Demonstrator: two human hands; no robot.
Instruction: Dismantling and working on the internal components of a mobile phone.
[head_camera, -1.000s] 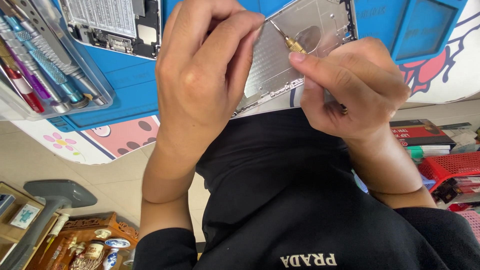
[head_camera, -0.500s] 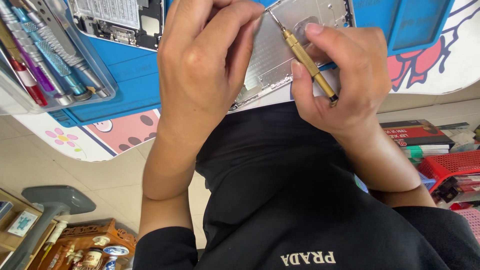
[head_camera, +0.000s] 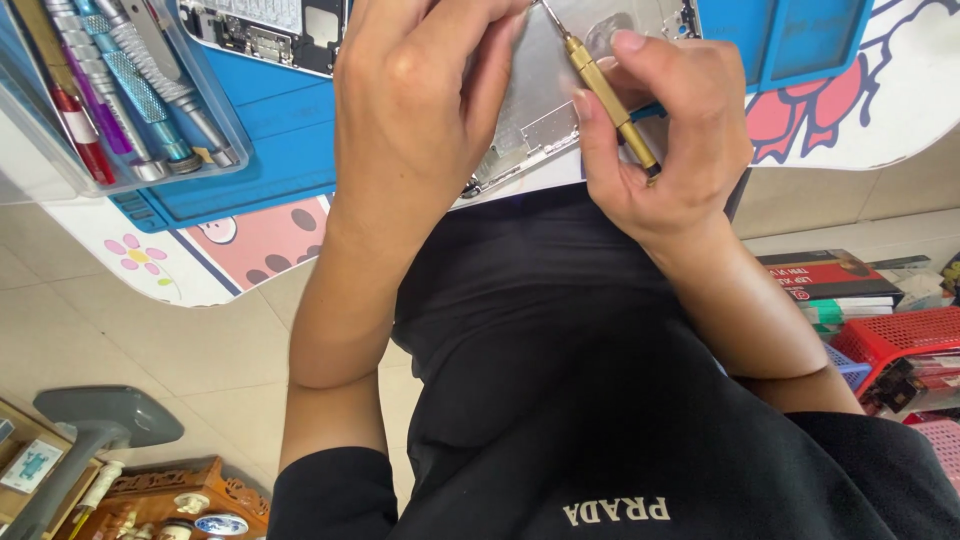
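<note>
My left hand (head_camera: 420, 110) presses down on a silver metal device housing (head_camera: 545, 110) that lies on a blue work mat (head_camera: 270, 140), and it hides much of the housing. My right hand (head_camera: 680, 150) grips a slim brass-coloured screwdriver (head_camera: 605, 95) between thumb and fingers. The driver slants up to the left, its tip touching the housing near my left fingertips at the frame's top edge.
A clear tray (head_camera: 120, 90) with several screwdrivers sits on the mat at upper left, beside an opened device with a circuit board (head_camera: 270, 25). Below the table edge are stacked books (head_camera: 830, 280), a red basket (head_camera: 900, 340), a grey stand base (head_camera: 90, 420) and a carved wooden shelf (head_camera: 180, 500).
My right hand has shifted its hold from pinching the driver near its tip to gripping its shaft, and has raised the handle. The left hand stays on the housing.
</note>
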